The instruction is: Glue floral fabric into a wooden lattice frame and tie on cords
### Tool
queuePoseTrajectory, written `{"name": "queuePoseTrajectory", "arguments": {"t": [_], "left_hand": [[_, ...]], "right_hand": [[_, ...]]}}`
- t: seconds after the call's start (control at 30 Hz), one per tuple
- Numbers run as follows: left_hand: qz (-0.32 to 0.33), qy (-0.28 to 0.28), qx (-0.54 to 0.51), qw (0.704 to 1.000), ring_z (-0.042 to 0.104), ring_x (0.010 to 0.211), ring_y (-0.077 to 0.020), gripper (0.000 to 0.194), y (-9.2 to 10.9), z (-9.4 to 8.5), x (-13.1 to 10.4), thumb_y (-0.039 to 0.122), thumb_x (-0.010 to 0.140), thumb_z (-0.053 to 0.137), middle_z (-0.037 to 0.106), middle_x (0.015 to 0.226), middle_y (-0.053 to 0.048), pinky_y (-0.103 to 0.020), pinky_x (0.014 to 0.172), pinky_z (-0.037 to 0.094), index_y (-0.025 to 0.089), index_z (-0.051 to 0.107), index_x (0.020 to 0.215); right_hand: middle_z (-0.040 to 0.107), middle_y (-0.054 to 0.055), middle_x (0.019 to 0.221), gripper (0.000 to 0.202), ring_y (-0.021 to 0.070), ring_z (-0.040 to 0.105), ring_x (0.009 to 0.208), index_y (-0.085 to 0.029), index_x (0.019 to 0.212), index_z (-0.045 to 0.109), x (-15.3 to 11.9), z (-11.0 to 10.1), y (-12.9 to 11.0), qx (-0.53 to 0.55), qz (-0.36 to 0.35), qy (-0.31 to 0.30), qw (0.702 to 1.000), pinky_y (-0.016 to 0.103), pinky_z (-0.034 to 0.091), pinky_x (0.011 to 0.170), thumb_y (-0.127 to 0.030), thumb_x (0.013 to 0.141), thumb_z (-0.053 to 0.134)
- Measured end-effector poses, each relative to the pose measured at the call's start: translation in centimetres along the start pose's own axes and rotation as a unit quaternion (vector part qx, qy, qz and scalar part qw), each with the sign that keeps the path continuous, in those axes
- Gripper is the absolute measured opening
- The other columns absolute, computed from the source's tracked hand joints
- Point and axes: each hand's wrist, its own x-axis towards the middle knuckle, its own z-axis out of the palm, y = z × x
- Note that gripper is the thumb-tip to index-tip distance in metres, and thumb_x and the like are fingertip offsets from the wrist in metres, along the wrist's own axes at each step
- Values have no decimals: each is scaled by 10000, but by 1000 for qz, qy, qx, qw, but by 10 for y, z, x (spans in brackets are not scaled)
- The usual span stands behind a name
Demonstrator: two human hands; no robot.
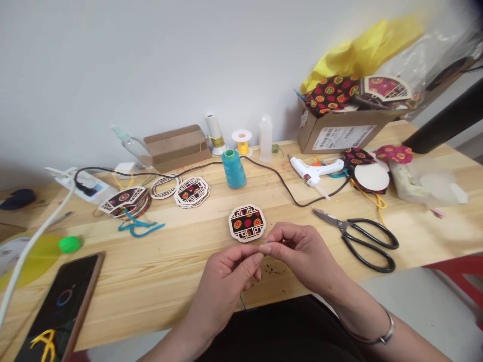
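Observation:
My left hand (234, 274) and my right hand (296, 249) meet fingertip to fingertip above the front of the table, both closed in a pinch. A bit of blue thread (268, 242) shows at the right fingertips, and a thin dark strand hangs below my left hand; most of it is hidden by the fingers. Just beyond the hands lies a wooden cut-out panel (247, 222) backed with dark flowered fabric. A teal thread spool (234, 169) stands upright behind the panel.
Black-handled scissors (354, 236) lie right of my hands, with a white glue gun (317, 168) behind. Stacked panels (191, 192) and teal cord (138, 223) lie left. A phone (66, 301) rests front left. A carton (339, 128) of fabric pieces stands back right. A black cable crosses the table.

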Motion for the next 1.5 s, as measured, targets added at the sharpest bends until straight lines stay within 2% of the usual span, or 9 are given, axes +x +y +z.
{"name": "queuePoseTrajectory", "arguments": {"t": [0.27, 0.47, 0.57, 0.63, 0.7, 0.83, 1.27, 1.37, 1.5], "left_hand": [[22, 5, 52, 998, 343, 472, -62, 212, 2, 1, -1, 333, 791, 652, 522, 546, 28, -202, 456, 249, 168, 680, 662], [30, 30, 49, 998, 333, 465, -55, 215, 1, -4, 0, 322, 785, 663, 533, 546, 23, -200, 446, 235, 151, 682, 655], [25, 62, -12, 998, 308, 445, -44, 172, 1, -7, 2, 319, 752, 697, 544, 550, 24, -194, 428, 213, 148, 715, 740], [27, 74, -45, 996, 320, 449, -42, 165, 2, -8, 4, 312, 741, 708, 550, 554, 22, -187, 426, 216, 149, 724, 761], [28, 84, -68, 994, 335, 453, -42, 159, 3, -7, 5, 305, 730, 719, 551, 555, 21, -182, 425, 223, 149, 728, 759], [21, 95, -90, 991, 335, 452, -40, 163, 4, -5, 7, 296, 704, 739, 547, 547, 20, -178, 416, 222, 145, 734, 765], [33, 87, -97, 991, 311, 457, -34, 163, 8, -5, 3, 282, 724, 719, 520, 552, 25, -176, 415, 208, 130, 686, 679], [31, 87, -97, 991, 303, 460, -34, 165, 8, -6, 4, 292, 721, 722, 524, 562, 22, -178, 417, 204, 133, 690, 690], [27, 88, -98, 991, 308, 462, -35, 173, 6, -7, 5, 306, 709, 733, 521, 558, 22, -177, 417, 204, 135, 704, 712]], "right_hand": [[584, -15, 589, 218, 104, 493, 583, -156, 605, 632, 0, 2, 0, 15, 8, 5, 1000, 240, 424, 587, -331, 675, 743], [546, -15, 591, 231, 107, 457, 569, -176, 617, 595, -9, -24, -7, -46, -46, 100, 993, 236, 368, 531, -342, 735, 702], [455, -23, 518, 388, 91, 405, 500, -175, 489, 501, -28, -44, -17, -164, -66, -38, 984, 236, 311, 470, -328, 826, 616], [492, -11, 561, 387, 90, 424, 494, -177, 488, 523, -40, -53, -22, -263, -62, -181, 946, 235, 319, 464, -291, 853, 582], [593, 15, 763, 203, 110, 512, 600, -205, 671, 641, -47, -55, -22, -359, -64, -223, 904, 238, 386, 538, -213, 857, 560], [601, 37, 899, 202, 151, 563, 759, -236, 960, 652, -40, -42, -8, -464, -79, -127, 873, 272, 433, 666, -143, 879, 492], [574, 65, 703, 168, 210, 489, 646, -164, 698, 576, -28, 2, 32, -682, -185, -6, 708, 331, 355, 592, -2, 656, 558], [588, 69, 711, 159, 206, 523, 677, -157, 717, 599, -21, -8, 28, -624, -166, 10, 763, 321, 374, 614, -38, 754, 501], [605, 38, 718, 169, 168, 536, 675, -177, 765, 623, -8, -32, 10, -374, -64, 73, 922, 287, 398, 633, -222, 864, 495]]}}
